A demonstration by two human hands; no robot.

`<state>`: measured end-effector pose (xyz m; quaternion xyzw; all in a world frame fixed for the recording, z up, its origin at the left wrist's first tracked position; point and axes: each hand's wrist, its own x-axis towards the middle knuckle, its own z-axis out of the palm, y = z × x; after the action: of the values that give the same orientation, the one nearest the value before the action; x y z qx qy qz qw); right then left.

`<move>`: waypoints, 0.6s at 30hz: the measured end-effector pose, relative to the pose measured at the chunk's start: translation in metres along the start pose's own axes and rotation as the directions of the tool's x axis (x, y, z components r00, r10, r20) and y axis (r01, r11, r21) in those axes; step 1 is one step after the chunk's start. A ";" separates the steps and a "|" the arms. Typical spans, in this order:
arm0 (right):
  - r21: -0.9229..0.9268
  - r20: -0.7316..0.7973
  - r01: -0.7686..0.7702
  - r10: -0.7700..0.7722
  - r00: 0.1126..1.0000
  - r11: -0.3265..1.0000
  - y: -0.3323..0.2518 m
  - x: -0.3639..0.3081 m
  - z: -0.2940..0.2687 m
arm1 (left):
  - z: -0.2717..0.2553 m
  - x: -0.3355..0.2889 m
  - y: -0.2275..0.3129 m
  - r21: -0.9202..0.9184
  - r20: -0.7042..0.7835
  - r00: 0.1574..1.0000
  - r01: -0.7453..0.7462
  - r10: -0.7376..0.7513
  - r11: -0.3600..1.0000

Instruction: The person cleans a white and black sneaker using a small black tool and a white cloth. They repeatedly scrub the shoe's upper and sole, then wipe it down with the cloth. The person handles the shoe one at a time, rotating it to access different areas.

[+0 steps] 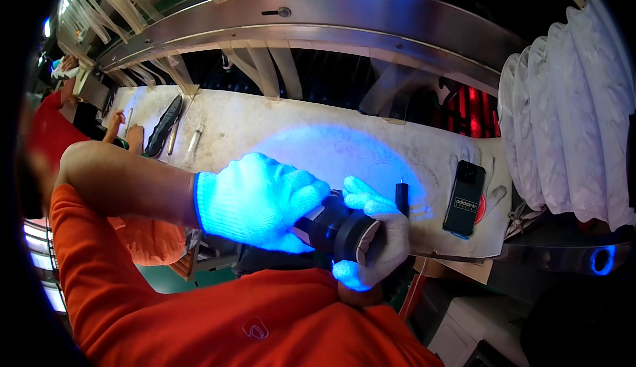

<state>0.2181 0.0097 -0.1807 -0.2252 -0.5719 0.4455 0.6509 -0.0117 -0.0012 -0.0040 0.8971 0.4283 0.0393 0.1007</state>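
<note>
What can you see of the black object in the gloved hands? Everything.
The black object looks rounded, with a thick dark band toward its right end and a pale area there. Material unclear. It slants down rightward, gripped between the left hand and right hand, whose fingers partly hide it.

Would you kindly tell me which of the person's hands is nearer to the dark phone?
The right hand: it is left of the phone, apart from it, cupping the dark cylindrical object. The left hand is farther left, at that object's other end.
</note>
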 end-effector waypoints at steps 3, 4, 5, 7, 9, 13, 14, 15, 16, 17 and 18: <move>-0.019 0.071 0.016 -0.015 0.997 1.000 -0.002 0.004 -0.002 | -0.001 0.001 0.001 -0.005 -0.001 1.000 -0.023 0.023 1.000; 0.024 0.094 0.028 -0.030 0.995 0.999 -0.006 0.008 -0.001 | -0.002 0.002 0.001 -0.012 -0.013 0.999 -0.037 0.037 0.999; 0.058 0.113 0.045 -0.051 0.992 0.997 -0.012 0.016 0.000 | 0.000 0.004 0.001 -0.019 -0.029 0.998 -0.062 0.062 0.998; 0.125 0.137 0.066 -0.083 0.987 0.990 -0.019 0.022 0.002 | 0.001 0.007 -0.001 0.000 -0.005 0.996 -0.093 0.093 0.996; 0.189 0.154 0.067 -0.097 0.983 0.980 -0.020 0.020 0.001 | 0.000 0.010 -0.002 0.001 0.037 0.993 -0.110 0.110 0.994; 0.178 0.199 0.009 -0.045 0.979 0.984 -0.027 0.021 -0.009 | -0.008 0.017 0.006 0.011 0.152 0.986 -0.070 0.067 0.997; 0.160 0.210 -0.018 -0.016 0.978 0.987 -0.028 0.021 -0.013 | -0.007 0.019 0.008 0.021 0.164 0.985 -0.055 0.051 0.998; 0.142 0.219 -0.044 0.012 0.976 0.989 -0.029 0.021 -0.016 | -0.005 0.021 0.007 -0.001 0.141 0.987 -0.073 0.073 0.997; 0.161 0.183 -0.111 0.081 0.980 0.981 -0.033 0.016 -0.013 | -0.002 0.022 0.006 -0.024 0.120 0.988 -0.092 0.094 0.996; 0.142 0.159 -0.187 0.164 0.974 0.972 -0.039 0.014 -0.012 | 0.004 0.026 0.001 -0.052 0.091 0.987 -0.124 0.129 0.991; 0.141 0.141 -0.263 0.244 0.960 0.954 -0.046 0.012 -0.010 | 0.014 0.025 -0.003 -0.101 0.050 0.988 -0.142 0.147 0.985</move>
<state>0.2418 -0.0012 -0.1394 -0.2166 -0.5398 0.5823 0.5680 0.0040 0.0182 -0.0185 0.9206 0.3567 0.0415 0.1531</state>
